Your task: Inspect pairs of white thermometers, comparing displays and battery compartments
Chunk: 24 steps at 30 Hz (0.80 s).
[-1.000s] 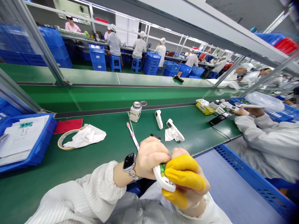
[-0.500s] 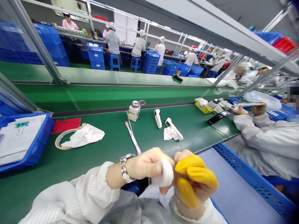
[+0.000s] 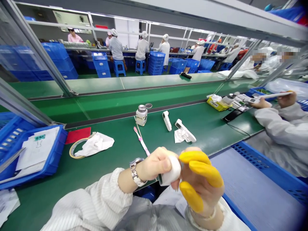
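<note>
My left hand [image 3: 154,163], with a watch on its wrist, grips a small white handheld device [image 3: 170,175] end-on in front of my chest. My right hand [image 3: 201,181], wearing yellow finger cots on three fingers, is curled against the same device from the right. On the green belt [image 3: 120,150] just beyond lie a pink toothbrush [image 3: 141,141], a small white bottle [image 3: 141,115] with its lid off, and two more white devices [image 3: 166,120] [image 3: 185,131], the nearer one resting on a white cloth.
A white rag over a tape ring [image 3: 92,145] and a red card [image 3: 78,134] lie at left, next to a blue tray of papers [image 3: 36,154]. A co-worker's sleeved arms [image 3: 276,122] work at the right. A blue crate [image 3: 260,173] sits below the table edge.
The device has been turned in my hands from side-on, showing its green inside, to end-on. My view has tilted up slightly; the co-worker's hands have lifted a device.
</note>
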Each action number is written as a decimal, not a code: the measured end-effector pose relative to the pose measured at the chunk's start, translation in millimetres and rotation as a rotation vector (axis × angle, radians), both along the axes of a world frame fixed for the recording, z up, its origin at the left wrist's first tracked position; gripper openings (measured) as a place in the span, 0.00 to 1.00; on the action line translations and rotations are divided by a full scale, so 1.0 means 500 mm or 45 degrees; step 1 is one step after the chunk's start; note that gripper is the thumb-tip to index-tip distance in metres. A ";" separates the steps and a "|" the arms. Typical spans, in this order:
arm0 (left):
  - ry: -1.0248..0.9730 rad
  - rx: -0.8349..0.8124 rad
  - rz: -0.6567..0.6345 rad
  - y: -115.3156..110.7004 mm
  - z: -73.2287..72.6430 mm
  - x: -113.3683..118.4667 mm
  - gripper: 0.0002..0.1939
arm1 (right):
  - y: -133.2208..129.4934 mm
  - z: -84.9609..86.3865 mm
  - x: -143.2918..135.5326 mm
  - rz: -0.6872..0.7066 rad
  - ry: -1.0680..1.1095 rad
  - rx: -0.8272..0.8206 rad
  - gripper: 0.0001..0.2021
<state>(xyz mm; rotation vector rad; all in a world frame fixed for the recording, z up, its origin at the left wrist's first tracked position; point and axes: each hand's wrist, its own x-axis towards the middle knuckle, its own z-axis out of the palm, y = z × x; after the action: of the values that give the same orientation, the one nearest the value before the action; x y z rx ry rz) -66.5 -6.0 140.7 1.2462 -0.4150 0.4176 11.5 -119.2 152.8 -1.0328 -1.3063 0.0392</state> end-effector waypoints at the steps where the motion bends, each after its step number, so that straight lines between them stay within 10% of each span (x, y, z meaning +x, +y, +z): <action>1: -0.015 -0.027 0.045 -0.001 0.004 -0.001 0.22 | 0.001 -0.003 0.002 0.000 0.002 0.035 0.19; 10: -0.060 -0.038 0.468 -0.010 0.061 -0.025 0.12 | 0.002 -0.042 0.018 -0.032 0.168 0.077 0.23; 16: 0.227 -0.201 0.264 -0.001 0.062 -0.022 0.13 | 0.001 -0.057 0.022 -0.067 0.185 0.038 0.23; 24: -0.320 -0.311 0.062 0.000 0.052 -0.011 0.14 | -0.014 0.029 0.038 0.019 -0.073 0.034 0.29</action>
<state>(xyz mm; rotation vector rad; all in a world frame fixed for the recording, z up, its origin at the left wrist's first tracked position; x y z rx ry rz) -72.2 -6.1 166.8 0.9708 -0.5308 0.6504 30.7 -126.2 167.0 -1.0074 -1.3634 0.0035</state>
